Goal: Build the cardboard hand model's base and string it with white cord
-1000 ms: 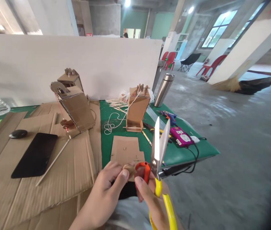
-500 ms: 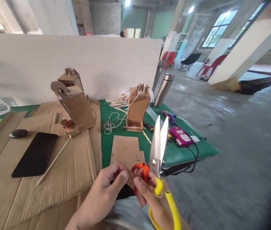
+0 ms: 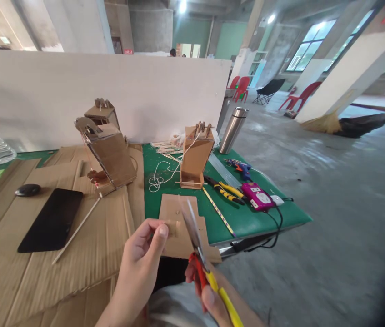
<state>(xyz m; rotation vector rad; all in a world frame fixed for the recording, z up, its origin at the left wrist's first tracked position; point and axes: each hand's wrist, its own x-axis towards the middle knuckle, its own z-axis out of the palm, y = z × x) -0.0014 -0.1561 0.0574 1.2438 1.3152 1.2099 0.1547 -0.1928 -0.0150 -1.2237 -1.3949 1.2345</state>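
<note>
Between thumb and fingertips, my left hand (image 3: pixel 144 256) pinches a small piece of cardboard (image 3: pixel 172 228), which blends into the larger sheet behind it. My right hand (image 3: pixel 209 290) is wrapped round the handles of a pair of scissors (image 3: pixel 195 236), one orange and one yellow. The blades point up and slightly left, a little apart and smeared by motion, just right of the small piece. Beyond both hands, a notched cardboard sheet (image 3: pixel 190 213) lies on the green table (image 3: pixel 263 222) and reaches over its front edge.
Cardboard models (image 3: pixel 110 152) stand at left, another (image 3: pixel 196 156) with white string at centre. Pliers (image 3: pixel 226 190), a pencil (image 3: pixel 218 212), a glue gun (image 3: pixel 242 168), a purple power strip (image 3: pixel 257 196) and a steel bottle (image 3: pixel 233 130) are at right. A black tablet (image 3: pixel 51 220) and mouse (image 3: pixel 27 190) lie left.
My hands have come apart; the right no longer touches the cardboard piece. The scissors have swung down and left, with their blades beside the piece. My left hand has moved slightly left and up.
</note>
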